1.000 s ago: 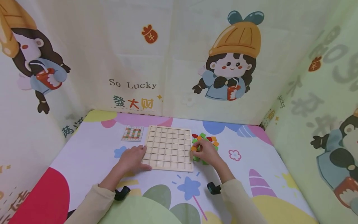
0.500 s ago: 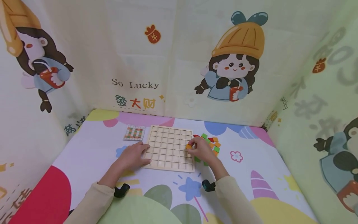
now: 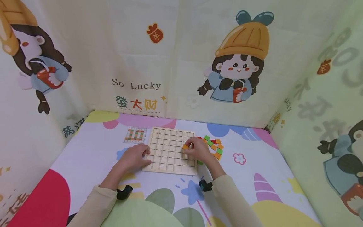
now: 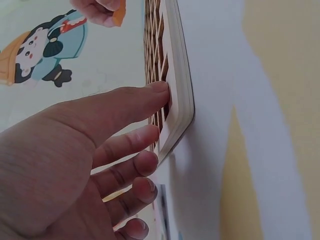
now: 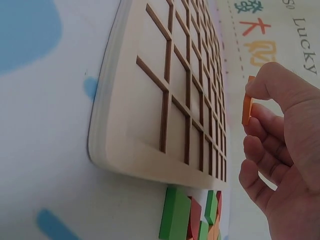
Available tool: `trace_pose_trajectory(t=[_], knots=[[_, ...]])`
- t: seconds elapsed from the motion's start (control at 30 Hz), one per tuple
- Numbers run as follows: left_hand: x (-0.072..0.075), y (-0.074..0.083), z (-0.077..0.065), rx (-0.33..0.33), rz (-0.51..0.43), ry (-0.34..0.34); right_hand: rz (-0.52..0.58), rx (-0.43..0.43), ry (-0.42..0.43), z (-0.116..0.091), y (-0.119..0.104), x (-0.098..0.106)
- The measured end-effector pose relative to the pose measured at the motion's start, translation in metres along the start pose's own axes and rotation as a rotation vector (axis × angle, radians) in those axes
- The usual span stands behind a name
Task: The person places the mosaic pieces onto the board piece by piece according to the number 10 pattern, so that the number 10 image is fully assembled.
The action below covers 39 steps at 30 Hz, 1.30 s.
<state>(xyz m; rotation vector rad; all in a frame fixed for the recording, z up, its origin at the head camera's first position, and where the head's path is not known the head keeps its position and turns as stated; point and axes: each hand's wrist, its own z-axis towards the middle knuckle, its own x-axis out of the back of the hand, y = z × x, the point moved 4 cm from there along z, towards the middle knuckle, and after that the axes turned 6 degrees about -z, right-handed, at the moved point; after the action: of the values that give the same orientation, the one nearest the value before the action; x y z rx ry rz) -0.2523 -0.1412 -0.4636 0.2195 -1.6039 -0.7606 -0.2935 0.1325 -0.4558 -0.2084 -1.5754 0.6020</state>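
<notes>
A pale wooden grid board (image 3: 169, 155) lies on the table, its compartments bare where they show. My right hand (image 3: 198, 150) is over the board's right part, pinching an orange square tile (image 3: 185, 147) between thumb and fingers. In the right wrist view that orange tile (image 5: 247, 101) is held on edge, apart from the grid. My left hand (image 3: 134, 157) is at the board's left edge. Its thumb rests on the rim, and the other fingers are loosely bent beside the edge, as the left wrist view shows the hand (image 4: 75, 145).
Right of the board is a loose pile of green, orange and red tiles (image 3: 214, 147), partly hidden by my right hand. A small card with a coloured grid pattern (image 3: 135, 135) lies to the left. A printed cloth (image 3: 227, 69) hangs behind the table.
My right hand has moved left from the tile pile to over the board, carrying the orange tile. The left hand has stayed at the board's left edge.
</notes>
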Motion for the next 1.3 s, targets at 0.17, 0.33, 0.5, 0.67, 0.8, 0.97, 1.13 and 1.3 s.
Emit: trace_pose_trajectory(t=[0.17, 0.33, 0.5, 0.67, 0.8, 0.97, 1.13, 1.3], knots=[[-0.001, 0.001, 0.002, 0.005, 0.019, 0.01, 0.027, 0.005, -0.011, 0.002, -0.007, -0.003], [-0.002, -0.001, 0.002, 0.026, 0.033, 0.02, 0.027, 0.001, -0.029, 0.011, -0.012, -0.008], [0.0, -0.004, 0.0, 0.033, 0.009, 0.032, 0.029, 0.003, -0.052, 0.023, -0.021, -0.012], [-0.001, -0.004, 0.0, 0.033, -0.015, 0.02, 0.016, 0.041, -0.092, 0.037, -0.033, -0.02], [-0.002, -0.003, 0.001, 0.03, -0.024, 0.012, 0.0, 0.054, -0.119, 0.047, -0.044, -0.029], [-0.002, -0.003, 0.003, 0.046, -0.028, 0.001, 0.002, 0.045, -0.157, 0.056, -0.055, -0.042], [-0.001, -0.004, 0.001, 0.054, -0.005, 0.004, 0.016, 0.044, -0.156, 0.061, -0.061, -0.054], [0.001, -0.005, -0.001, 0.07, 0.006, 0.012, -0.001, 0.077, -0.121, 0.066, -0.063, -0.061]])
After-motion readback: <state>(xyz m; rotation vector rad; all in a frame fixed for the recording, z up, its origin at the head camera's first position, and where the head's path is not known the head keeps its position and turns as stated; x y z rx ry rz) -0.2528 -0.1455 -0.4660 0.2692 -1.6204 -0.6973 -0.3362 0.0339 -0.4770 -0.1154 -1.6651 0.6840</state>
